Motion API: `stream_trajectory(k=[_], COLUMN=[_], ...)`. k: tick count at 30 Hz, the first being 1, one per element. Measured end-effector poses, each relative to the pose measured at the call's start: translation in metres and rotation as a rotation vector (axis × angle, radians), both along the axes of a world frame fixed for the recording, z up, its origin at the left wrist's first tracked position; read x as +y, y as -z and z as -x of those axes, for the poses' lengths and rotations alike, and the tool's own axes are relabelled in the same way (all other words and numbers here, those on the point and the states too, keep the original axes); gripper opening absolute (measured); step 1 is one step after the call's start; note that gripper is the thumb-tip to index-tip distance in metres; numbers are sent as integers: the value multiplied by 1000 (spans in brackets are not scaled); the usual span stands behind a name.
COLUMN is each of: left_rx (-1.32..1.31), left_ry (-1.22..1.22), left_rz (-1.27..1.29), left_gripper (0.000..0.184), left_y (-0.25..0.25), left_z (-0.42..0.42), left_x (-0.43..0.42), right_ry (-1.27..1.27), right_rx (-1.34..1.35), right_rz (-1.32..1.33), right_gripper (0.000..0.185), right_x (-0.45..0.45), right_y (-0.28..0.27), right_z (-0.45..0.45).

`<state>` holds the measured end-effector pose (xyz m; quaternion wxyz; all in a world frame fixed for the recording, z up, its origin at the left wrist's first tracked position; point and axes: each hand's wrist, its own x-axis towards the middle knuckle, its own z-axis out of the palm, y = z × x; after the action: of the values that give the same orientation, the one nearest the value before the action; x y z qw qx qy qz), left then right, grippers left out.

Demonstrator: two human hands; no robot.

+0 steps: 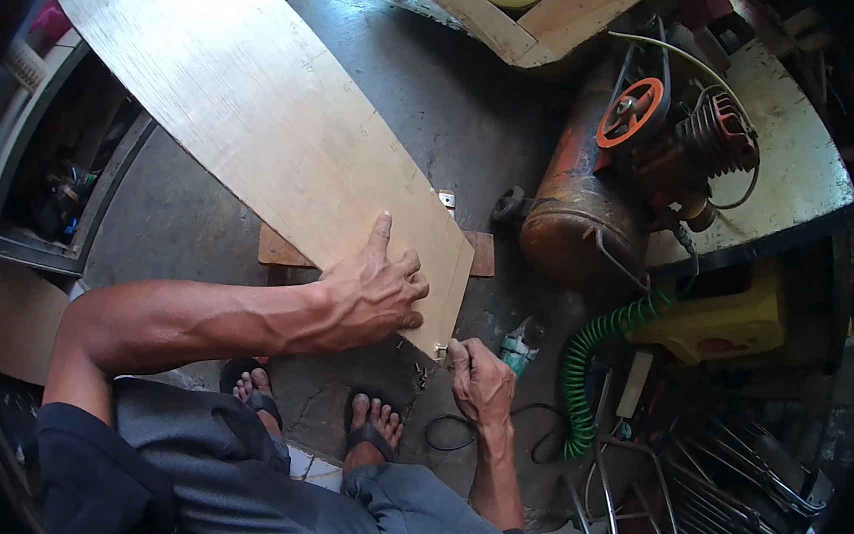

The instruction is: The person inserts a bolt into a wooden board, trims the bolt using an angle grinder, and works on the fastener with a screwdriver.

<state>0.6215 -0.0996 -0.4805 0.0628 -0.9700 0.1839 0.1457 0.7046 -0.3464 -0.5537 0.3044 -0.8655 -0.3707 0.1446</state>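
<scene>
A long, pale wooden board runs from the upper left down to the middle, over a small wooden support. Near its lower end, my left hand lies on the top face with the fingers spread. At the board's bottom corner, my right hand is closed, thumb and fingers pinched beside a small metallic piece. What is between those fingers is too small to make out. Several small screws or bits lie on the floor under the corner.
A rusty compressor with an orange wheel stands at the right, with a green coiled hose below it. A green tool lies near my right hand. Metal chair frames fill the lower right. An open dark cabinet stands left.
</scene>
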Motion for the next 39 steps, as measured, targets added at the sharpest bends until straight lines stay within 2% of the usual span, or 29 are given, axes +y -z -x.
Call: stream_trajectory(k=[1,2,3,5,6,8,9,11,15,16,19,20,21,23,24,27,28,30,31,33,35,37,38,39], left_rx=[-7,-10,17,21,-7,-40,-47,-64,16,19,8,-2,7,113,129,63,68,80,87,95,104,117,108,97], left_ry=[5,22,2,56,41,48,33,44,-5,-9,-8,-3,-10,-45,-75,-46,-32,-17,-25,0,-6,-7,-5,-3], left_rz=[-11,-14,3,46,60,75,76,78,68,67,55,60,58,40,23,-4,-8,-22,-24,-43,-39,-36,-30,-22], left_gripper=[37,37,34,31,33,35,37,38,42,43,42,42,42,44,44,44,44,44,44,43,43,43,43,42], left_y=[0,-1,-6,-6,-3,0,1,-1,-3,-2,2,2,1,-11,-13,-8,-9,-7,-7,-8,-8,-9,-8,-8], left_z=[1,4,5,4,6,9,9,7,6,6,7,8,7,4,7,7,7,7,8,7,6,6,6,7], left_x=[-1,0,1,-3,0,4,5,3,4,4,7,4,4,-2,-2,-4,-4,-5,-4,-5,-5,-5,-5,-5], right_ry=[29,76,118,-28,24,133,160,-97,134,-4,-5,71,63,-86,-180,45,27,-186,-194,27,14,-176,-182,-78], right_rx=[-29,90,67,-15,-31,100,94,209,290,200,277,346,355,289,243,267,272,178,185,173,182,24,24,69], right_rz=[53,-46,-47,162,169,-16,-14,123,-40,55,120,118,118,212,176,73,72,25,22,-53,-118,-34,-37,-59], right_gripper=[17,23,23,31,31,36,36,36,47,51,54,58,58,56,54,33,33,30,30,32,33,33,33,29], right_x=[4,7,8,-2,-3,2,-1,-6,0,-3,-7,-10,-8,-8,-10,-12,-16,-20,-18,-16,-17,-18,-19,-13], right_y=[-6,-14,-8,10,3,-12,-11,-3,0,5,-3,-9,-8,-9,-8,-2,4,13,13,5,8,15,18,6], right_z=[2,7,5,0,0,3,3,1,6,5,4,1,0,-1,-2,0,-1,-3,-1,1,0,-1,0,5])
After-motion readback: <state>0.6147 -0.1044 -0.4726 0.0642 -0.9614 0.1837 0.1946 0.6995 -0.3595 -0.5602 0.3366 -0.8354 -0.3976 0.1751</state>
